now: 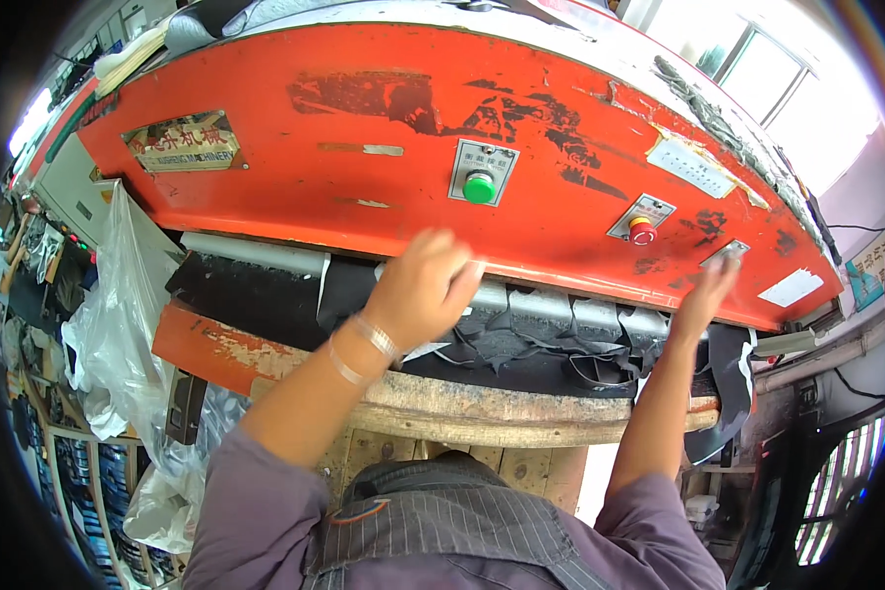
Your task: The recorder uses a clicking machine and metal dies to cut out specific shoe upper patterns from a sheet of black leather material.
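Note:
My left hand is raised over the front of a large red machine, fingers loosely bent and thumb apart, holding nothing that I can see. It hovers over black sheet material, below a round green push button. My right hand reaches up to the right with its fingers stretched and slightly blurred. The fingertips overlap a small metal switch plate; whether they touch it I cannot tell. Between my arms lie curled black cut scraps.
A worn wooden rail runs along the machine's front, close to my body. A red mushroom-shaped button sits on the right of the panel. Clear plastic sheeting hangs at the left. A shelf with dark items stands lower left.

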Available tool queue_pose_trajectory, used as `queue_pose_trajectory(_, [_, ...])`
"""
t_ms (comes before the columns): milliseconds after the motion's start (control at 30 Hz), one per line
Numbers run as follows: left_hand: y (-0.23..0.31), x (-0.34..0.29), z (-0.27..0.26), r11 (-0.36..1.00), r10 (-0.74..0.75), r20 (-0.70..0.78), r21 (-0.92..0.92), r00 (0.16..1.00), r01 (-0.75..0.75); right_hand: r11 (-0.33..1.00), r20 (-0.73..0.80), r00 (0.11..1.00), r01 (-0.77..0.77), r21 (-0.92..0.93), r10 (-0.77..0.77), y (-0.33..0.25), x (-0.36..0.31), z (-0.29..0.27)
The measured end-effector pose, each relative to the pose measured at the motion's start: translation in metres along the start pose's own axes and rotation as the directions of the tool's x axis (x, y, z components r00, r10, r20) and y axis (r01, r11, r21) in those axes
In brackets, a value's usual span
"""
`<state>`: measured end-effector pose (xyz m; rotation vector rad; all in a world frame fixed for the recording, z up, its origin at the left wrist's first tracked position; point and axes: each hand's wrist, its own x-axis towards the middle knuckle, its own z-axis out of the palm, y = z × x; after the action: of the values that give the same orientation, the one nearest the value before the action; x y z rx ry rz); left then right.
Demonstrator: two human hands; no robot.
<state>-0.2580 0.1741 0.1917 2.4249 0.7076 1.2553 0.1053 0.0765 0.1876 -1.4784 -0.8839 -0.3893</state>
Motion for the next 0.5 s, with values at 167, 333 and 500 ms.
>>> queue_pose_trajectory(167, [0.01, -0.151, -0.005, 0.944, -0.315, 0.456, 0.054, 0.832, 0.327, 0.96, 0.951, 0.253, 0.258, 0.11, -0.177, -0.098, -0.176, -0.028])
queue_pose_trajectory(333, [0.043, -0.195, 0.009, 0.92, -0.384, 0.298, 0.202, 0.874, 0.335, 0.886, 0.969, 0.191, 0.46, 0.054, -0.158, -0.108, -0.265, -0.026])
queue_pose_trajectory(500, [0.044, -0.2, 0.013, 0.897, -0.43, 0.254, 0.227, 0.866, 0.379, 0.889, 0.951, 0.257, 0.457, 0.036, -0.17, -0.108, -0.269, -0.025])
